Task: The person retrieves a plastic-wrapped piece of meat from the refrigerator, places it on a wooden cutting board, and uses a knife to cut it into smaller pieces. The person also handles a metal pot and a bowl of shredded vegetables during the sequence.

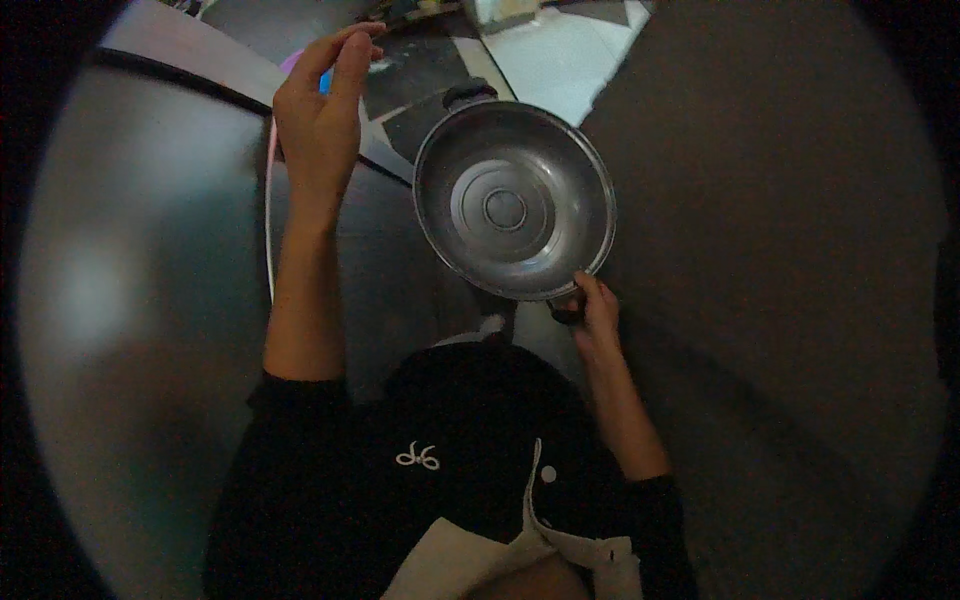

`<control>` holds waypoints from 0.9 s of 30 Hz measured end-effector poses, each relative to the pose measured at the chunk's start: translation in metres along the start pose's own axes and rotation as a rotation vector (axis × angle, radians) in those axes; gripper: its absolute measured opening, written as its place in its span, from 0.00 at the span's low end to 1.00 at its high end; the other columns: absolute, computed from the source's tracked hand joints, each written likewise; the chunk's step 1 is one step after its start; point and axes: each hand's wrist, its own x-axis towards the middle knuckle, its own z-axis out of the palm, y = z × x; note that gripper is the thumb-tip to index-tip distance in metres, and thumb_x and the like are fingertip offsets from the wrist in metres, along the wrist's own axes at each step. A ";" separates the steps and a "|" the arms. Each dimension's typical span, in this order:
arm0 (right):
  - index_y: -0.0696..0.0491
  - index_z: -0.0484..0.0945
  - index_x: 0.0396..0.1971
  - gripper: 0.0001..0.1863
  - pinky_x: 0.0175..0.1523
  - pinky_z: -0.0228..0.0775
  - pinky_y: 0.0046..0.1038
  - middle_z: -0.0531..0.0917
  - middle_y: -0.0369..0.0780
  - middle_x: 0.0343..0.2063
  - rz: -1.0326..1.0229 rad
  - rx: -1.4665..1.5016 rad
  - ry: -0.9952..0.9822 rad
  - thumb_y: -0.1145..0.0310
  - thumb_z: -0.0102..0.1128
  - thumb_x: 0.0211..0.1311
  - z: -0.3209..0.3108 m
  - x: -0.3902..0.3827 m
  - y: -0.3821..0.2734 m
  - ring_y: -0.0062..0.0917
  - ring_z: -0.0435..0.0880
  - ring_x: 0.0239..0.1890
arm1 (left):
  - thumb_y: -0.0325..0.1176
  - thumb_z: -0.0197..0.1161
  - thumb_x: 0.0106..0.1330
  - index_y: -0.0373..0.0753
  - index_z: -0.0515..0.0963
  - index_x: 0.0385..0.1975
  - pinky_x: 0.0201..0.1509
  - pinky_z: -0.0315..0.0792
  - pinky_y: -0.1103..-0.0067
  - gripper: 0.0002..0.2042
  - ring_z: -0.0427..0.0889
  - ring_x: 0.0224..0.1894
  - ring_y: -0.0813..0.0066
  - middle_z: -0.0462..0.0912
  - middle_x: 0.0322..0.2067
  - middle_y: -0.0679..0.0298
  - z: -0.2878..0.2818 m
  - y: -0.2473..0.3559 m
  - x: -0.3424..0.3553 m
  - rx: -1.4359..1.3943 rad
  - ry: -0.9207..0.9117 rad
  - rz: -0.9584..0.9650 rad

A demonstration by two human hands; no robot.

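Note:
A round, shallow metal pan (pixel 505 210) with two short black handles is held in front of me, its shiny inside turned towards me and rings marking its base. My right hand (pixel 598 310) grips the near black handle (pixel 566 310), thumb up at the rim. The far handle (pixel 470 93) is free. My left hand (pixel 325 95) is raised to the left of the pan and does not touch it. Its fingers are stretched forward with a gap by the thumb. Through that gap a small blue patch (pixel 325 82) shows; I cannot tell what it is.
A smooth grey panel (pixel 130 270) stands along my left, with a dark strip (pixel 180 80) across its upper part. On the right is a wide dark surface (pixel 770 230). Beyond the pan lie dark floor tiles (pixel 415 75) and a pale, brightly lit area (pixel 555 60).

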 end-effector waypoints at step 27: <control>0.63 0.68 0.31 0.12 0.25 0.74 0.33 0.73 0.44 0.22 -0.138 0.286 0.279 0.74 0.58 0.47 -0.177 0.434 -0.172 0.31 0.74 0.17 | 0.37 0.57 0.55 0.41 0.79 0.19 0.26 0.74 0.68 0.09 0.80 0.25 0.60 0.79 0.20 0.59 0.214 -0.085 -0.419 1.414 -0.560 -0.864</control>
